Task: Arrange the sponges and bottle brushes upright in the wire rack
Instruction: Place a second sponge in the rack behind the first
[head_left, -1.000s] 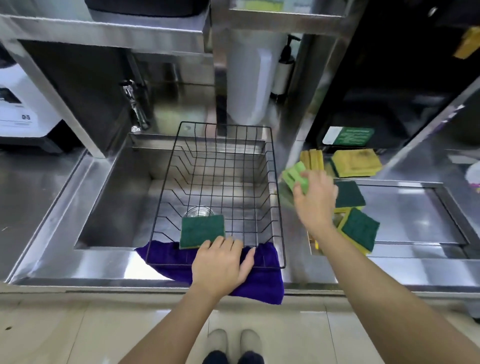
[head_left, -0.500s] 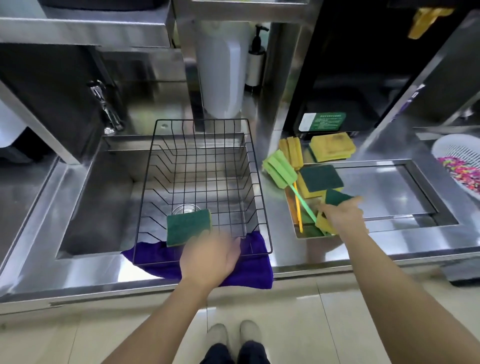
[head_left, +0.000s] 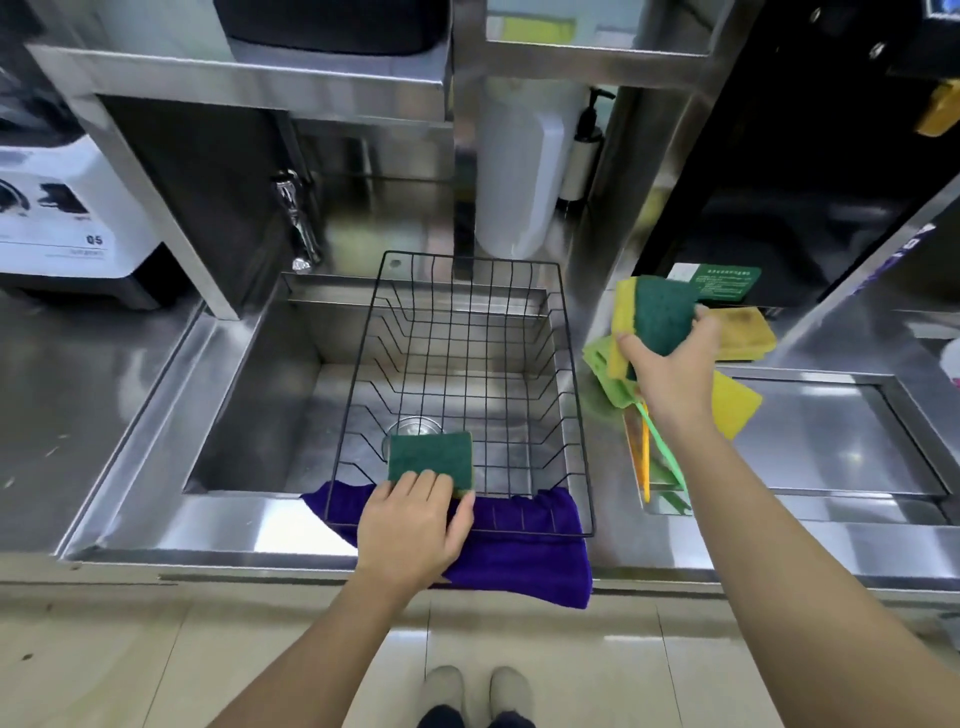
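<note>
Five sponges (head_left: 430, 456), two brushes (head_left: 608, 374), one rack (head_left: 571, 415)

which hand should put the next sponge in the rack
Right. The right hand already holds a sponge lifted beside the rack; the left hand steadies the sponge standing inside.

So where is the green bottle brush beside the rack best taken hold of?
By the thin green handle, pinched from above. It lies flat in the tray, running toward the person. The right hand, shut on a sponge, partly covers the brush head.
</note>
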